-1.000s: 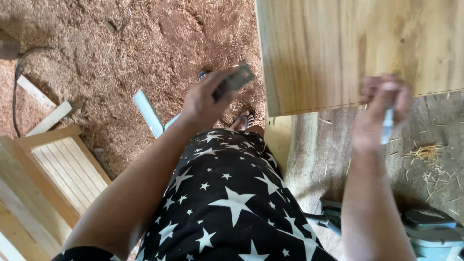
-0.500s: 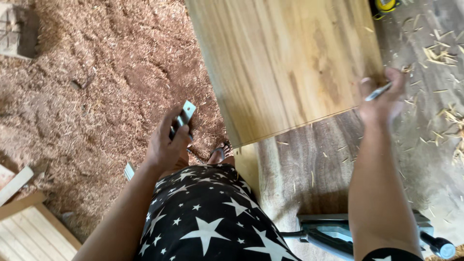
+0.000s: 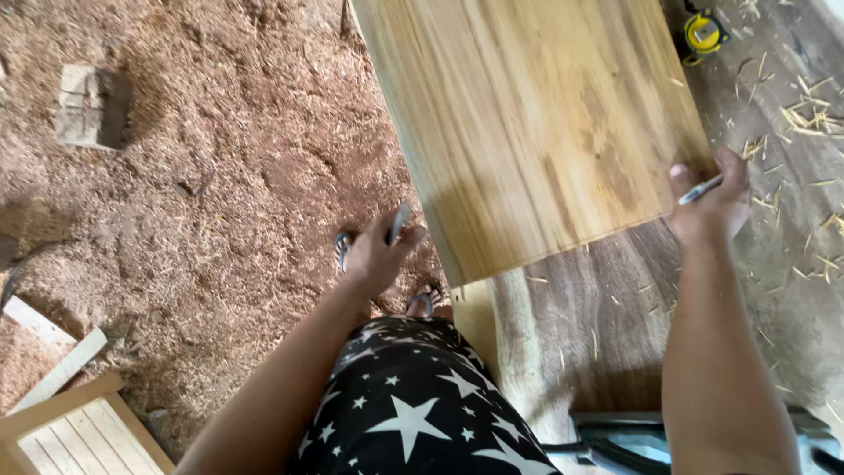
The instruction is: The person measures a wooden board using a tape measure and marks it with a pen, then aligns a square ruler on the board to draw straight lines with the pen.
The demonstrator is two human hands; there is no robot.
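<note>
A broad pale planed wooden board [image 3: 536, 123] lies across the dark wooden workbench [image 3: 607, 325], its near end overhanging the bench's left edge. The right hand [image 3: 714, 204], closed around a slim grey marker pen [image 3: 701, 189], rests at the board's near right corner. The left hand [image 3: 380, 255] grips a small flat grey tool [image 3: 398, 222] over the sawdust-covered floor [image 3: 176, 202], just left of the board. A round yellow tape measure [image 3: 703, 33] sits near the bench's far edge.
</note>
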